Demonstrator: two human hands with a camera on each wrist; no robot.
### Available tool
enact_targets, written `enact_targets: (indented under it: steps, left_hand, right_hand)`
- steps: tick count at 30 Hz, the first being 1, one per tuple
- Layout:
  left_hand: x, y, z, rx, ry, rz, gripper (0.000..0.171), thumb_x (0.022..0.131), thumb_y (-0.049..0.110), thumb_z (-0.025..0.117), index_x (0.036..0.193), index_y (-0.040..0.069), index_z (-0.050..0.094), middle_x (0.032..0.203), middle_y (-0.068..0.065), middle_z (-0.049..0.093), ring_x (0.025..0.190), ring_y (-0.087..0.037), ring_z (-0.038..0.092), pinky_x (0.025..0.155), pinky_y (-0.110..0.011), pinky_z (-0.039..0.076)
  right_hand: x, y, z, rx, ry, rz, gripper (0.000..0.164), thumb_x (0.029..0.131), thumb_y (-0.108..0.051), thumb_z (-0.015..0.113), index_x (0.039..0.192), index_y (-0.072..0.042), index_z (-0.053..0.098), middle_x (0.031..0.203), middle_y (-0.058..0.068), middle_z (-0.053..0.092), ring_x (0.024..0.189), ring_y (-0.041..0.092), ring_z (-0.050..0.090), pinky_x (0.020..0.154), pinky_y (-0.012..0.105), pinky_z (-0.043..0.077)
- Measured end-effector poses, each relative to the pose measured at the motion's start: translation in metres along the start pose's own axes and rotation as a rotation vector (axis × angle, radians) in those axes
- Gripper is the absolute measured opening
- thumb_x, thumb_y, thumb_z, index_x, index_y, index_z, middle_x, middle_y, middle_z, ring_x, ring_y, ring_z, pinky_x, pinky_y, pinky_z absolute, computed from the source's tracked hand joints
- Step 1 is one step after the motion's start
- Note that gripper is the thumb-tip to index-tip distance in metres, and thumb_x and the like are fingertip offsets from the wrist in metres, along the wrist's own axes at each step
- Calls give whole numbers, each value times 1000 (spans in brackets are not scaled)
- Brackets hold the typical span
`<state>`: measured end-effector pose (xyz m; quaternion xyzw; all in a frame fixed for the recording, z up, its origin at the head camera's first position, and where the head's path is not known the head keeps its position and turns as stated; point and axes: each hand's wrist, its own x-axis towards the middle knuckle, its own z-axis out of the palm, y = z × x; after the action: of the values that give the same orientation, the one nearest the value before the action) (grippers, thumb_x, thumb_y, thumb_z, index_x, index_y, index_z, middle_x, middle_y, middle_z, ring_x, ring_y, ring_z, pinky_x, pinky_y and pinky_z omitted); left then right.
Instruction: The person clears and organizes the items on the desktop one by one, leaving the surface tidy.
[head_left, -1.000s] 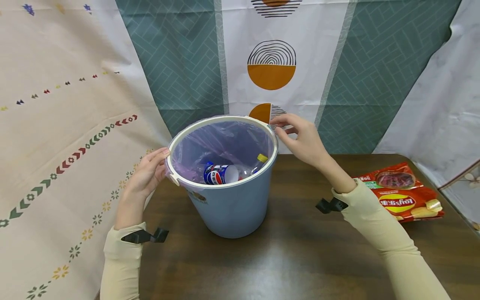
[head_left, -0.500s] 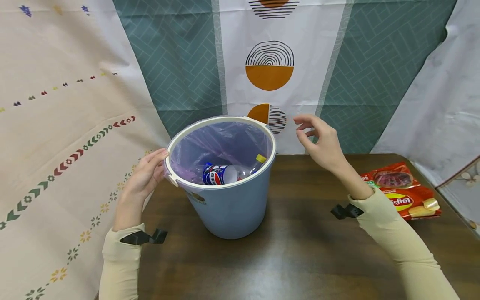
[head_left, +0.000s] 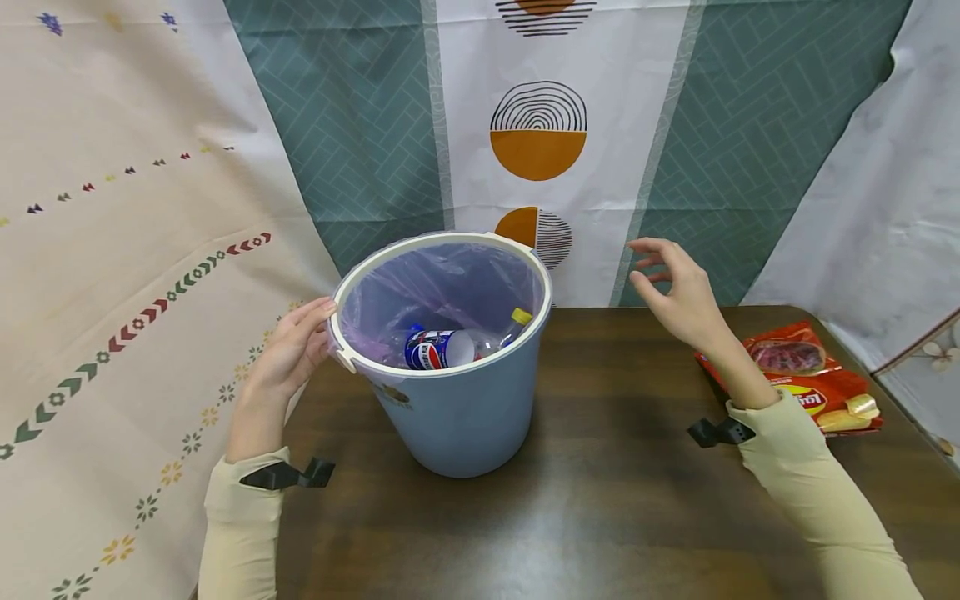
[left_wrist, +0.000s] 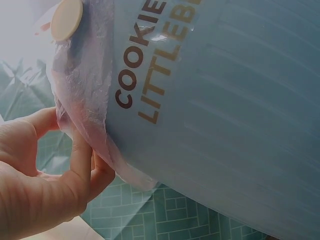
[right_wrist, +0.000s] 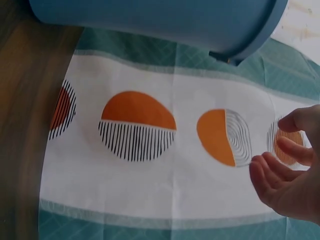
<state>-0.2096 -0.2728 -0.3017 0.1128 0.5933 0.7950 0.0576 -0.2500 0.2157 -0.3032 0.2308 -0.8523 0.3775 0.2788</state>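
Observation:
A blue trash can [head_left: 468,425] with a cream rim stands on the table in the head view. A thin pinkish liner [left_wrist: 82,90] lines it and folds over its edge. Inside lie a bottle with a blue Pepsi label [head_left: 429,350] and a clear bottle with a yellow cap [head_left: 521,317]. At the left rim, my left hand [head_left: 291,346] holds the trash can's edge through the liner, thumb and fingers bent around it. My right hand [head_left: 681,292] hovers in the air right of the trash can, fingers loosely curved, with nothing in it.
Two red chip packets [head_left: 843,392], one marked Lay's, lie at the table's right side, partly behind my right forearm. A patterned curtain [head_left: 667,108] hangs behind the brown wooden table [head_left: 600,500], and a cream cloth [head_left: 135,275] hangs at the left.
My right hand has moved away from the trash can's right rim, rightward and slightly down, towards the chip packets. My left hand has stayed at the left rim.

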Motion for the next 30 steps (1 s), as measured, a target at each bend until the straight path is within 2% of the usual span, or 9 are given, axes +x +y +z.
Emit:
enact_targets:
  steps: [4, 7, 17, 30]
  left_hand:
    - [1, 1, 1, -2, -5, 0, 16, 95, 11, 47, 107, 6, 56, 83, 2, 63, 71, -6, 63, 60, -16, 53]
    - [1, 1, 1, 0, -4, -1, 16, 95, 11, 47, 108, 7, 56, 84, 2, 64, 71, -6, 63, 60, -16, 53]
    - [1, -1, 0, -22, -3, 0, 17, 95, 11, 46, 107, 5, 56, 82, 1, 64, 69, -7, 64, 60, -17, 53]
    - [1, -1, 0, -24, -10, 5, 16, 95, 11, 46, 106, 5, 56, 82, 1, 65, 70, -7, 64, 61, -17, 53]
  right_hand:
    - [-5, 8, -6, -36, -53, 39, 37, 91, -18, 53, 126, -7, 48, 124, 10, 52, 104, 25, 52, 87, 43, 47]
    - [-10, 15, -10, -73, -117, 59, 37, 91, -18, 53, 126, -6, 47, 126, 14, 50, 107, 29, 49, 88, 51, 44]
    - [-27, 38, -26, -188, -334, 181, 42, 91, -25, 54, 127, -5, 45, 131, 21, 41, 122, 37, 32, 98, 59, 28]
    - [-42, 67, -46, -237, -433, 280, 50, 93, -30, 51, 131, -1, 39, 132, 26, 39, 125, 44, 25, 96, 64, 27]
